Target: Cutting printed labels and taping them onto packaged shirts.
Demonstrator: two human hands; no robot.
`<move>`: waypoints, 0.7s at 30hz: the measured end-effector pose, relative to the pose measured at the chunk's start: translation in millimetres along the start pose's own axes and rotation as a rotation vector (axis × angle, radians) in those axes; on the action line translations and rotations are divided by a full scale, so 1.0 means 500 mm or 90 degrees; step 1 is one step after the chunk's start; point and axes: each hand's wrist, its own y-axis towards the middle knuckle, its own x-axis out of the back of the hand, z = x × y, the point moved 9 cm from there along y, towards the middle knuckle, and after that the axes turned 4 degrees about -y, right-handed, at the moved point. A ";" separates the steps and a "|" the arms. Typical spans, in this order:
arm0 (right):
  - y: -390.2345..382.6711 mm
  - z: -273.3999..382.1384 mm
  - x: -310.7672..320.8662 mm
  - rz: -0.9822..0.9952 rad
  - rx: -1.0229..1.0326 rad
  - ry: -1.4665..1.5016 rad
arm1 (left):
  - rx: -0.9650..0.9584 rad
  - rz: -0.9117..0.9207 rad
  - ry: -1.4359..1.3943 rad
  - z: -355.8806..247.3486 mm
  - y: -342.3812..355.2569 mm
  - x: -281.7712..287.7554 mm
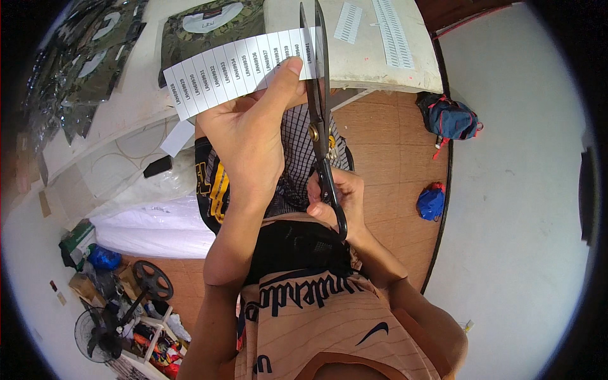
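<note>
A person's left hand (250, 136) pinches a white strip of printed labels (237, 71) between thumb and fingers, holding it up over the edge of a white worktable (373, 60). The right hand (339, 199) is closed through the handles of long black scissors (318, 95), whose nearly closed blades stand upright at the strip's right end, just beside the left thumb. More label sheets (392, 31) lie on the table beyond, and packaged camouflage shirts (209, 28) sit to the left. With the thumb so near the blades, a careless snip could nick it; the strip, held at one side only, could also twist and send the cut through a label.
</note>
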 end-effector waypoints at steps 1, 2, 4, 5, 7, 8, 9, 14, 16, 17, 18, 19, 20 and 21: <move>0.000 -0.002 0.000 -0.003 -0.001 0.004 | -0.001 0.001 0.000 0.000 0.001 -0.001; 0.000 -0.003 0.001 -0.007 -0.003 0.007 | 0.005 -0.006 0.005 0.001 0.001 0.000; 0.000 -0.006 0.001 -0.005 -0.006 0.011 | 0.010 -0.012 0.010 0.002 0.002 0.002; 0.000 -0.007 0.001 -0.004 -0.010 0.014 | 0.008 -0.012 0.009 0.003 0.003 0.003; 0.000 -0.007 0.003 -0.010 -0.010 0.012 | 0.010 -0.010 0.005 0.011 0.005 -0.002; 0.000 -0.006 0.006 -0.015 -0.009 0.011 | 0.005 -0.025 -0.018 0.014 0.006 -0.004; 0.001 -0.002 0.005 -0.015 -0.009 0.013 | -0.001 -0.041 -0.039 0.011 0.006 -0.002; 0.004 -0.013 0.007 -0.010 -0.040 0.002 | 0.023 -0.027 0.023 0.014 0.012 0.005; 0.007 -0.015 0.012 -0.025 -0.043 0.012 | 0.031 -0.027 0.025 0.027 0.017 0.003; 0.009 -0.016 0.016 -0.037 -0.045 0.023 | 0.037 -0.024 0.025 0.034 0.019 0.000; 0.012 -0.012 0.017 -0.038 -0.044 0.026 | 0.039 -0.023 0.028 0.035 0.022 -0.001; 0.016 -0.008 0.018 -0.037 -0.044 0.016 | 0.039 -0.022 0.031 0.037 0.025 -0.002; 0.019 -0.007 0.020 -0.037 -0.044 0.007 | 0.043 -0.024 0.029 0.041 0.029 -0.002; 0.022 -0.007 0.023 -0.040 -0.045 0.008 | 0.049 -0.024 0.025 0.047 0.033 -0.004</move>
